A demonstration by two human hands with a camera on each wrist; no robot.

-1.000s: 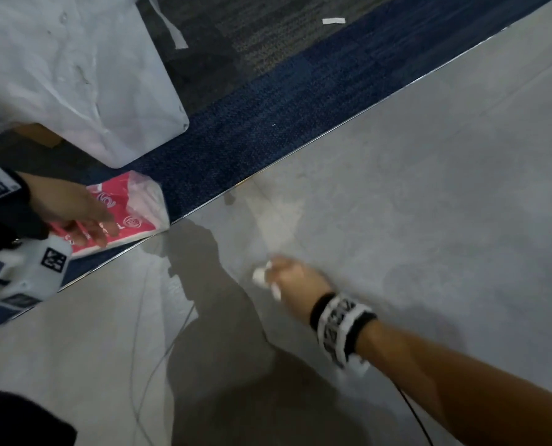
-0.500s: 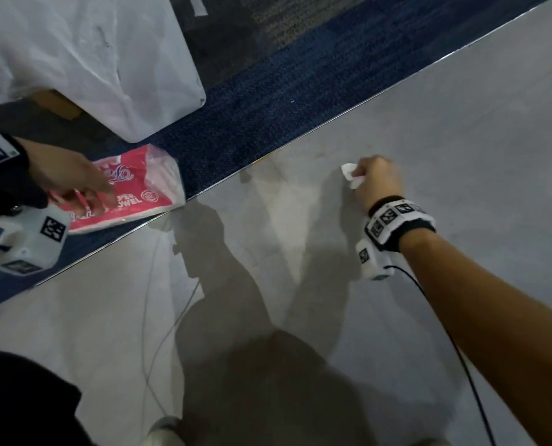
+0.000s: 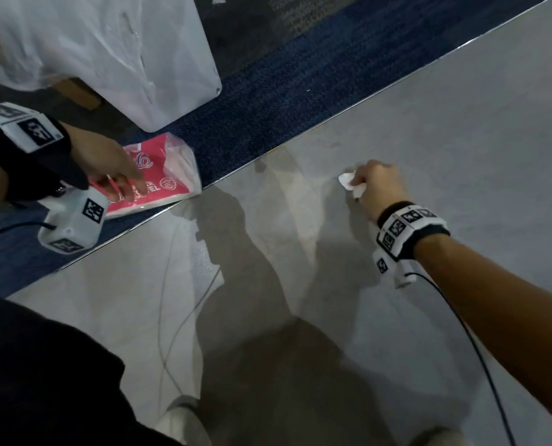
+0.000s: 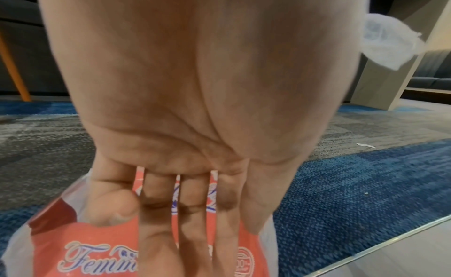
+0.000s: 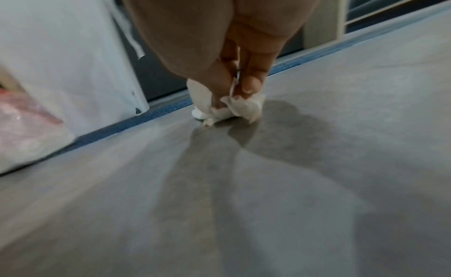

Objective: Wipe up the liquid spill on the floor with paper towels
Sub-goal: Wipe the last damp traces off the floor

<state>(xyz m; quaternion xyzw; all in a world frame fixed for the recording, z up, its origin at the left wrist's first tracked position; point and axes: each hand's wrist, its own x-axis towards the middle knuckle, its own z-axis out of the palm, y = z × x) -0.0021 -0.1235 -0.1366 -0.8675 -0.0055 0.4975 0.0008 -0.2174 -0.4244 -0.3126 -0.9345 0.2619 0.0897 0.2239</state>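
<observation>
My right hand (image 3: 376, 185) grips a crumpled white paper towel (image 3: 348, 183) and presses it on the grey floor (image 3: 461, 140); in the right wrist view the wad (image 5: 229, 107) sits under the fingertips (image 5: 250, 86) against the floor. No clear puddle shows, only shadows. A pink-and-white pack of paper towels (image 3: 165, 180) lies on the blue carpet by the metal floor strip. My left hand (image 3: 113, 169) rests on the pack (image 4: 97, 252) with straight fingers (image 4: 192, 213) laid flat along its top.
A large white plastic bag (image 3: 107, 49) stands on the carpet (image 3: 268, 101) behind the pack. A metal strip (image 3: 332, 123) divides carpet from floor. A thin cable (image 3: 178, 317) trails over the floor near my knees, and a black wrist cable (image 3: 480, 349) runs from my right arm.
My right hand swept the paper towel across the floor from near the middle, away and to the right. The left hand stayed on the pack.
</observation>
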